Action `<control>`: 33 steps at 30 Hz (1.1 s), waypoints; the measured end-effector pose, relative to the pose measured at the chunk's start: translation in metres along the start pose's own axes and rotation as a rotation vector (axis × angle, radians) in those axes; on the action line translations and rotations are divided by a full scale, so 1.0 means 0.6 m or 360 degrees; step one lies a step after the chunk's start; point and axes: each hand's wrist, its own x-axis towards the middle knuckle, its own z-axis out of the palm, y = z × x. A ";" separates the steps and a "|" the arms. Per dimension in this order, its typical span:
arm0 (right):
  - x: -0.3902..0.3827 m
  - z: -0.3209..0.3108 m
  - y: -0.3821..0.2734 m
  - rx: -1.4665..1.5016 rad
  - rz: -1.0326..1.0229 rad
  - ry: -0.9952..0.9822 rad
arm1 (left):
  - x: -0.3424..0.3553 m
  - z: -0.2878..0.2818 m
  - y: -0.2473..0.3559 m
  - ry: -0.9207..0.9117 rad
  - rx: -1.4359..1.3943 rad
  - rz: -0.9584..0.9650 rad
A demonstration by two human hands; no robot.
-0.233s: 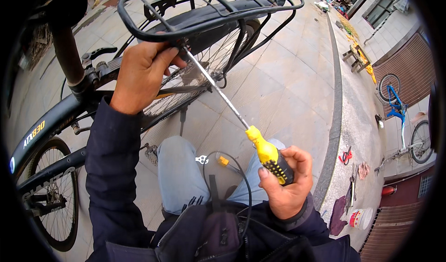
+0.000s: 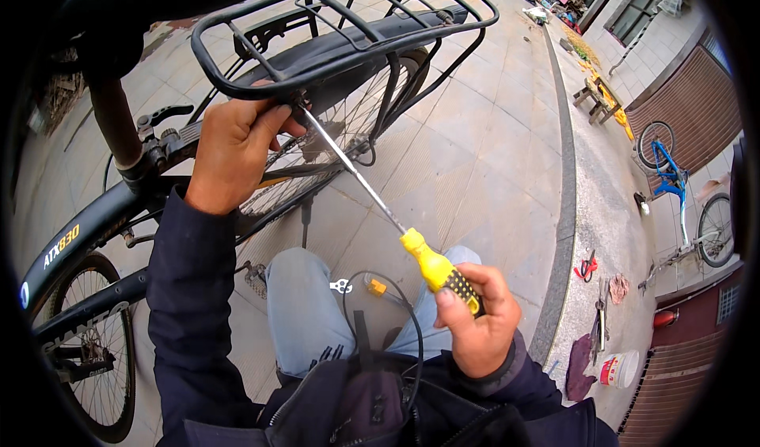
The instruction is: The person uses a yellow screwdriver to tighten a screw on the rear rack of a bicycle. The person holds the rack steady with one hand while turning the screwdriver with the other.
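A black bicycle [image 2: 89, 216] stands at my left, its black rear rack [image 2: 346, 60] reaching across the upper middle. Closed around the yellow and black handle of a long screwdriver [image 2: 431, 266] is my right hand [image 2: 484, 320]. The silver shaft runs up and left to a spot under the rack's near end, beside my left hand [image 2: 235, 148]. There, the left thumb and fingers are pinched together at the frame below the rack. Whatever they hold is too small or hidden to make out. Behind the shaft are the rear wheel's spokes [image 2: 332, 134].
Between my knees lie a wrench [image 2: 341, 286] and a yellow-handled tool [image 2: 377, 287] on the paving. Red-handled pliers [image 2: 587, 266], a dark cloth [image 2: 579, 361] and a white bucket [image 2: 619, 369] are on the right. Farther off are a blue bicycle [image 2: 673, 186] and a wooden stool [image 2: 598, 101].
The whole view has shifted slightly, with the bicycle and both hands lower and a little left. The screwdriver handle has turned in my right hand; its tip stays under the rack.
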 end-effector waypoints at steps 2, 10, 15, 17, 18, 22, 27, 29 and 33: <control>0.013 -0.013 -0.025 0.0593 0.0701 -0.0265 | 0.000 -0.007 -0.003 -0.0111 0.0038 -0.0071; 0.014 -0.004 -0.031 0.0270 0.0448 -0.0393 | -0.001 -0.008 0.006 -0.0081 0.0005 -0.0007; 0.015 0.008 -0.020 0.0175 0.0080 -0.0122 | 0.000 -0.003 0.003 -0.0048 0.0015 0.0030; 0.018 0.004 -0.030 0.0322 0.0314 -0.0191 | -0.001 -0.009 0.003 -0.0099 0.0064 0.0021; 0.019 -0.002 -0.032 0.0392 0.0434 -0.0219 | -0.001 -0.009 0.003 -0.0102 0.0058 0.0025; 0.033 -0.023 -0.026 0.0977 0.0856 -0.0540 | 0.000 -0.009 0.002 -0.0112 0.0050 0.0033; 0.034 -0.020 -0.026 0.1071 0.0965 -0.0503 | 0.000 -0.010 0.002 -0.0110 0.0087 0.0022; 0.027 -0.011 -0.027 0.0711 0.0645 -0.0408 | -0.002 -0.012 0.002 -0.0104 0.0090 0.0031; 0.018 -0.002 -0.020 0.0419 0.0360 -0.0206 | -0.001 0.002 -0.002 0.0036 -0.0025 0.0118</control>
